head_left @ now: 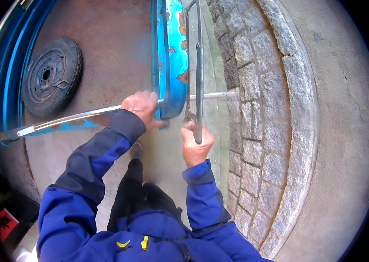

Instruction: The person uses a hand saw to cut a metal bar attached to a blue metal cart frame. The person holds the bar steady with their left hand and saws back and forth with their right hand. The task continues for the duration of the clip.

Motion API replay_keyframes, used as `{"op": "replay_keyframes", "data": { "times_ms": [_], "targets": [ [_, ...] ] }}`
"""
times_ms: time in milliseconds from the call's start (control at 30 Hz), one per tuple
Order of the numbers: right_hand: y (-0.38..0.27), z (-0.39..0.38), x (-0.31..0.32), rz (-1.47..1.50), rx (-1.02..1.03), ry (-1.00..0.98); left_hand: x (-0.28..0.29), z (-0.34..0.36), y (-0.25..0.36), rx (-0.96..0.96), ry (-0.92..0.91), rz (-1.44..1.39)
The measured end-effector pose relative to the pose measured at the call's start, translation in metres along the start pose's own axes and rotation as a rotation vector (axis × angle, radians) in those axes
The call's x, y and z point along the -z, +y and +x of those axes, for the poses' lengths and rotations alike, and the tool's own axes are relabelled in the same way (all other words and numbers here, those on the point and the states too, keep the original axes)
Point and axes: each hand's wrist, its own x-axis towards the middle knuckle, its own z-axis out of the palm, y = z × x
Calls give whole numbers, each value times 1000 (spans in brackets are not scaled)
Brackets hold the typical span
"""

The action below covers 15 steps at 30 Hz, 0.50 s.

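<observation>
Far left, low: red square sheet with a dark figure (pixel 5 224), among dark objects too shadowed to identify. Above it, sky-blue painted metal side rails (pixel 12 87) of an open cargo bed. On the bed's rust-brown floor (pixel 110 48): one spare wheel, black tyre on a dark steel rim (pixel 47 81), lying flat close to the left rails.

Long, thin silver-grey metal pipe (pixel 77 116) runs along the near edge of the bed, left end just past that edge, then passes under the hand. It reappears beyond the bed's right side, its far end over the paving.

Left hand (pixel 142 106): closed over the pipe, holding it beside the near end of a blue side panel with chipped, rusted paint (pixel 175 56). Both sleeves blue and navy. Dark trousers and one shoe (pixel 136 150) show below, between the arms.

Right hand (pixel 196 144): curled in a fist round the near end of a grey metal-framed hacksaw (pixel 200 83); handle mostly hidden. Saw points away from the wearer, blade just right of the panel, crossing the pipe. Cannot tell how deep, if at all, the blade sits.

Further right: curved strip of rough grey stone blocks (pixel 263 126), then plain grey-brown concrete (pixel 341 131).
</observation>
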Motion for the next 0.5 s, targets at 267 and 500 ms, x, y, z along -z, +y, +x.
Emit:
{"op": "replay_keyframes", "data": {
  "times_ms": [267,500],
  "targets": [
    [7,-47,31,-125,38,-66,-10,-2,-2,-28,55,15],
    [-2,-37,31,-104,30,-97,-5,-2,1,8,-2,21]
  ]
}}
